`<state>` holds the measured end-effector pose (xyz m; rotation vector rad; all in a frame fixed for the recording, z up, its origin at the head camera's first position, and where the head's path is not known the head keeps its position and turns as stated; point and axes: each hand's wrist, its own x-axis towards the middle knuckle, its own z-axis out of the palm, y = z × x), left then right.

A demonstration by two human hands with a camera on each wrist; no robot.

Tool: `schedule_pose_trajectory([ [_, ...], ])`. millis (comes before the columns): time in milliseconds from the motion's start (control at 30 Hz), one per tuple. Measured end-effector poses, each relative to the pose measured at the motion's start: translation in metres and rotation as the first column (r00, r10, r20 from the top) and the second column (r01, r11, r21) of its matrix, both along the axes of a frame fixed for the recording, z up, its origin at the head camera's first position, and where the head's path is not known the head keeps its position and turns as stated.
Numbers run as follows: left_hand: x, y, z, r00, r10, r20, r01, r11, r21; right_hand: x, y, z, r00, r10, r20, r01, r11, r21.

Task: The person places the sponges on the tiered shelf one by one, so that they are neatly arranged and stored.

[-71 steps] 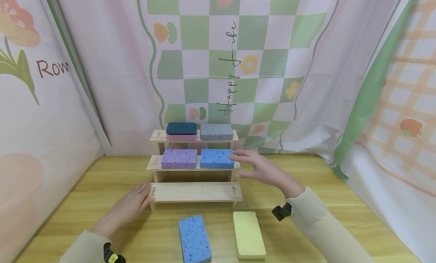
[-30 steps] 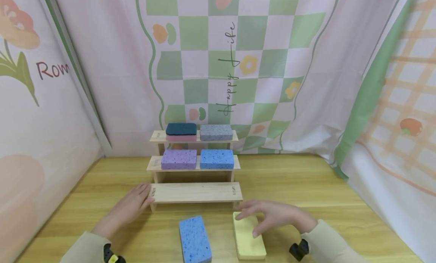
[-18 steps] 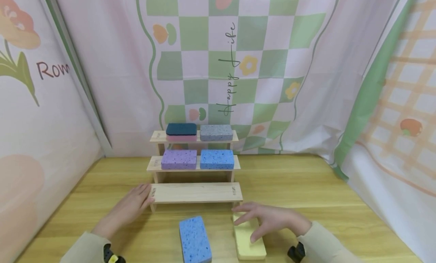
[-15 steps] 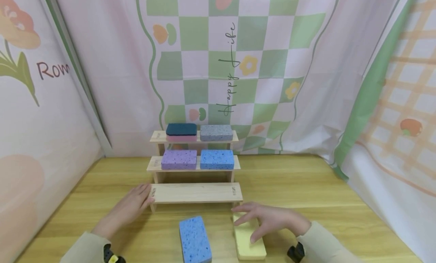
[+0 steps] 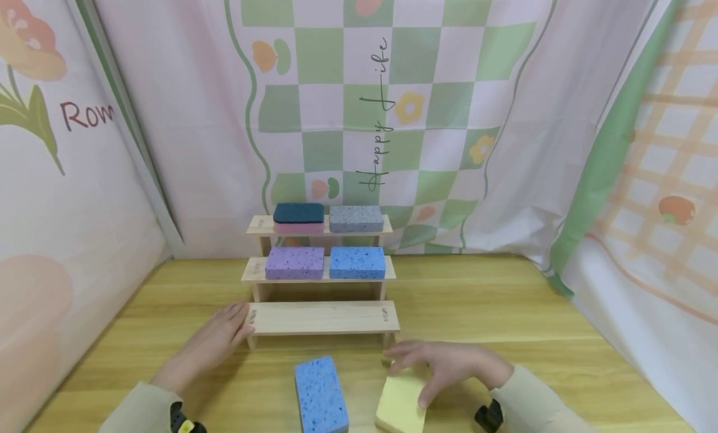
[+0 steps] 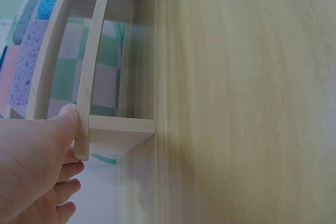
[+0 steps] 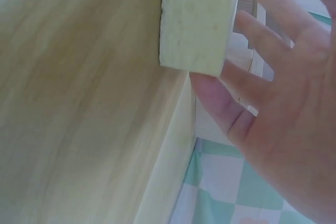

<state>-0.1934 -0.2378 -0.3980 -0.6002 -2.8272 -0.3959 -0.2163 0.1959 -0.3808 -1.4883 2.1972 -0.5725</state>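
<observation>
My left hand [image 5: 209, 341] grips the left end of the lowest step of a three-tier wooden display stand [image 5: 324, 316]. In the left wrist view its thumb [image 6: 67, 119] lies against the board, with the fingers curled below. My right hand [image 5: 457, 363] pinches a pale yellow sponge [image 5: 399, 403] in front of the stand's right front corner. The right wrist view shows the thumb against one edge of the sponge [image 7: 197, 22] and fingers along another side. A speckled blue sponge [image 5: 321, 394] lies flat on the table, left of the yellow one.
On the middle step sit a purple sponge [image 5: 295, 262] and another blue sponge [image 5: 357, 262]. The top step bears a pink sponge with a dark scouring layer [image 5: 299, 216] and a grey sponge [image 5: 356, 218]. Printed curtains [image 5: 465, 140] enclose the wooden table [image 5: 477, 296].
My right hand has come down from the middle step's blue sponge to the yellow sponge and taken hold of it. The yellow sponge has turned and shifted toward me. My left hand has stayed put.
</observation>
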Motion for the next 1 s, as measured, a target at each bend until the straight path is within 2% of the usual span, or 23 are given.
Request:
schedule_pose_trajectory([
  [100,0.0004,-0.0002,0.0002,1.0,0.002,0.004,-0.002,1.0,-0.004,0.0,0.0007,0.0003,0.998,-0.011,0.059,0.01,1.0,0.025],
  [233,0.0015,0.0002,0.0014,1.0,0.004,0.006,-0.004,1.0,-0.003,0.001,0.0012,0.0015,0.995,-0.014,0.094,0.01,0.999,0.051],
  [467,0.002,0.0006,0.0023,1.0,0.005,0.005,-0.005,1.0,-0.002,0.0061,0.0025,0.0038,0.998,-0.011,0.055,0.007,0.998,0.061],
  [767,0.0002,0.0,0.001,1.0,-0.003,-0.003,0.003,1.0,0.0,0.0061,0.0049,0.002,0.998,-0.033,0.054,0.029,0.997,0.072],
  [1000,0.0,0.0006,0.0012,1.0,-0.01,-0.011,0.01,1.0,0.002,0.0078,0.0048,0.0013,0.999,-0.02,-0.028,0.022,0.998,0.056],
])
